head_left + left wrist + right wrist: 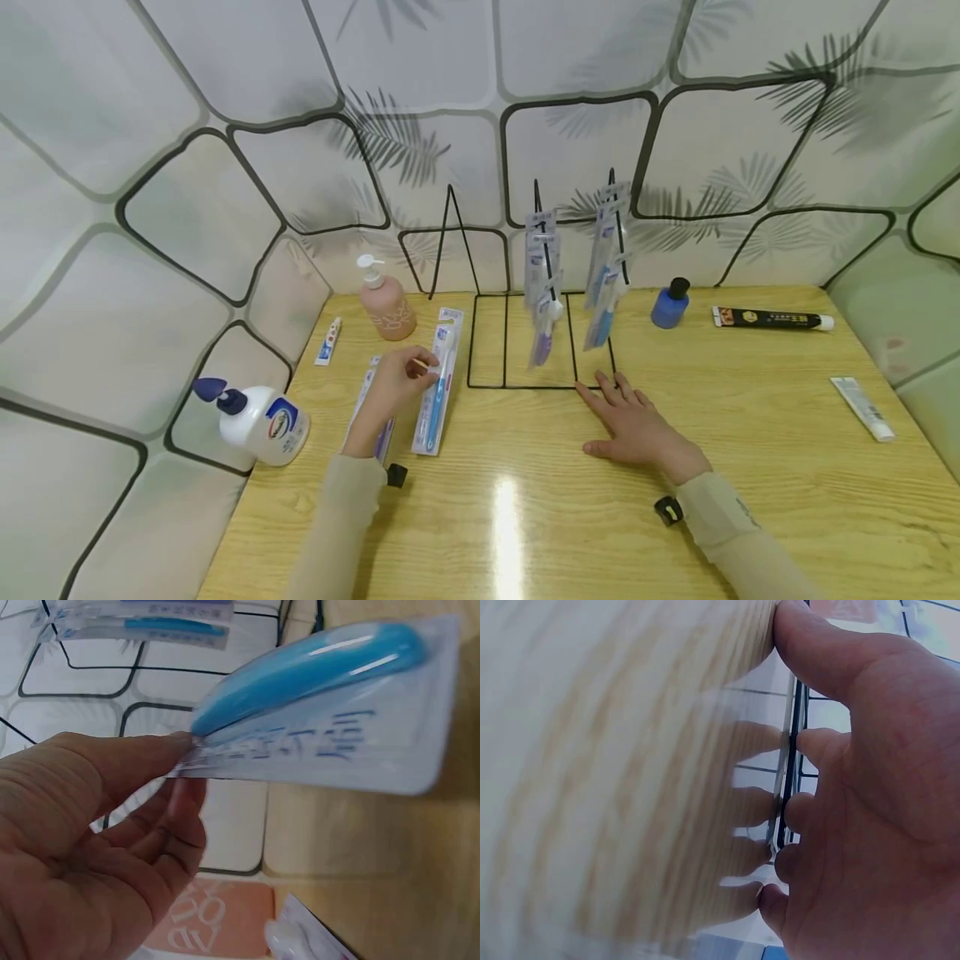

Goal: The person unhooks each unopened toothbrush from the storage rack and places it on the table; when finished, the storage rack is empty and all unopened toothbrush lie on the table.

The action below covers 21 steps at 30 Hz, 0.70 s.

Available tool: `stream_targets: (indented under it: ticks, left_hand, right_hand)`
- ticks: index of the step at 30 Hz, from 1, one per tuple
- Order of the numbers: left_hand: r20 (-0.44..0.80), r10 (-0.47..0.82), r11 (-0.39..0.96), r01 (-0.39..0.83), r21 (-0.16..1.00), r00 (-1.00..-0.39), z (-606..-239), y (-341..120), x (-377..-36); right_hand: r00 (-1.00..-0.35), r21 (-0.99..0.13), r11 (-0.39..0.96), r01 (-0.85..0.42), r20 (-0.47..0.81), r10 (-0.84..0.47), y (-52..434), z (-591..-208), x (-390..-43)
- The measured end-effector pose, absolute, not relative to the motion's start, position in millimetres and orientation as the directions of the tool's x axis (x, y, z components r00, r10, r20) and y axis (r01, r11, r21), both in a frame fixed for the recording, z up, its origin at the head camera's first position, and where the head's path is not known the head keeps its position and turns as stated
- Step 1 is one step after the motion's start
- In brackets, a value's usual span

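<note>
My left hand pinches a packaged toothbrush by its edge between thumb and fingers. In the left wrist view its blue handle shows through the clear blister. Another packaged toothbrush lies partly hidden under the left forearm. My right hand rests with spread fingers on the table, its fingertips at the front right corner of a black wire rack. On the rack's middle prong hang toothbrush packs with purple; packs with blue handles hang from the right prong. The left prong is bare.
A pink pump bottle and a small toothpaste tube stand and lie at the back left. Nearer is a white pump bottle. To the right are a blue bottle, a black tube and a white tube.
</note>
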<state>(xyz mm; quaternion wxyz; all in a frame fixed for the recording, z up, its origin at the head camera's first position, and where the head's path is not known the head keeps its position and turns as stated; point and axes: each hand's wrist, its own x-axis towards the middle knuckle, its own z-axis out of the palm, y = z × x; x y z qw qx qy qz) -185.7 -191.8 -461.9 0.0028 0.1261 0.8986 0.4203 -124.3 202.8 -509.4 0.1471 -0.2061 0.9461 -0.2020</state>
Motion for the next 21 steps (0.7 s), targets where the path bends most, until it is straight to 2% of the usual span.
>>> stream_targets:
  ticks: [6,15,21]
  left_hand:
    - [-0.026,0.225,0.697,0.143,0.702,-0.974,-477.0,-204.8,-171.1]
    - [-0.011,0.222,0.797,0.175,0.578,-0.975,-486.2,-223.2,-156.4]
    - [-0.045,0.157,0.843,0.110,0.527,-0.987,-483.9,-228.6,-150.2]
  right_hand:
    - [-0.873,-0.458,0.821,-0.340,-0.171,-0.457,204.3,-507.2,-123.0]
    - [-0.873,-0.445,0.828,-0.341,-0.178,-0.455,201.7,-505.7,-122.2]
    - [-0.871,-0.443,0.831,-0.336,-0.189,-0.453,201.8,-505.0,-123.8]
